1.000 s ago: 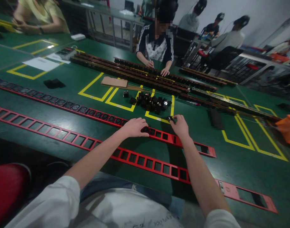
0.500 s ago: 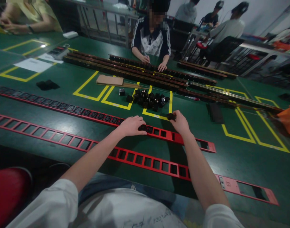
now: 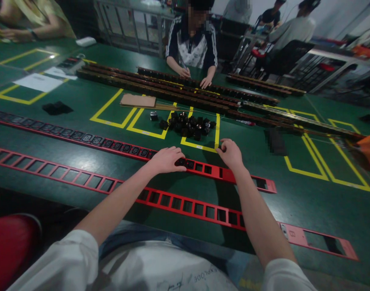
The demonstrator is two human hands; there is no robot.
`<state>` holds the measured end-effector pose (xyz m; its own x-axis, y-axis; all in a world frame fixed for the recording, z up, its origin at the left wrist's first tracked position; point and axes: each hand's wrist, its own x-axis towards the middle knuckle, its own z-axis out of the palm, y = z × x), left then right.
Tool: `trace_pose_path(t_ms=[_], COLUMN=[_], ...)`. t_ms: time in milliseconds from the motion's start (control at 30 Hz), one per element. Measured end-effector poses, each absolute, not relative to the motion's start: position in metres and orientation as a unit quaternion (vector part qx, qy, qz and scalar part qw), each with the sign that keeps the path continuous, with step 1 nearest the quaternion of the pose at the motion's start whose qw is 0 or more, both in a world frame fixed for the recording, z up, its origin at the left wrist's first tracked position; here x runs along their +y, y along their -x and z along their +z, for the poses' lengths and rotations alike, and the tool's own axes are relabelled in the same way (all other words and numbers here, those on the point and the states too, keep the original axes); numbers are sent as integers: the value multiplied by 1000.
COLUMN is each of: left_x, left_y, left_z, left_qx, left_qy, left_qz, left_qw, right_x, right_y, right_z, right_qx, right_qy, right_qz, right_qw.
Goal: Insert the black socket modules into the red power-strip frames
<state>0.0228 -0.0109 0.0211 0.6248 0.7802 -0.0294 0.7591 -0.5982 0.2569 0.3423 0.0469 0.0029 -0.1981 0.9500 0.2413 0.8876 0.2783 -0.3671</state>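
Note:
My left hand (image 3: 165, 159) straddles the nearer-to-centre red slotted strip (image 3: 227, 174), thumb on its near side and fingers over the far side. Beside its fingertips, black socket modules (image 3: 190, 164) sit in the strip's openings. A long row of the same modules (image 3: 118, 147) fills the strip to the left. Above the strip's right part, my right hand (image 3: 232, 154) is closed in a pinch; a small dark bit of a black socket module shows between thumb and forefinger, the rest hidden. A pile of loose black modules (image 3: 191, 126) lies just beyond both hands.
A second red strip (image 3: 181, 204) with open slots lies nearer me. Long dark rails (image 3: 160, 89) cross the table behind the pile, near a cardboard piece (image 3: 138, 100). Across the table, a person (image 3: 191, 44) holds a pen. An orange item (image 3: 369, 149) lies far right.
My right hand has turned and curled in slightly, so the black module that stuck out from its fingertips is now mostly hidden. The left hand stays on the strip.

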Motion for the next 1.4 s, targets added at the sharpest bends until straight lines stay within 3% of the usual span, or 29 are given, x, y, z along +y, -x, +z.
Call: trace_pose_path(t_ms=[1400], left_x=[-12], left_y=[-23], left_z=[22], left_qx=[434], left_qy=[-890], left_qz=[54], left_qw=[126], right_x=[44], right_y=[-335], right_z=[-1], right_qx=[-723], right_qy=[650], right_qz=[92], right_qw=[216])
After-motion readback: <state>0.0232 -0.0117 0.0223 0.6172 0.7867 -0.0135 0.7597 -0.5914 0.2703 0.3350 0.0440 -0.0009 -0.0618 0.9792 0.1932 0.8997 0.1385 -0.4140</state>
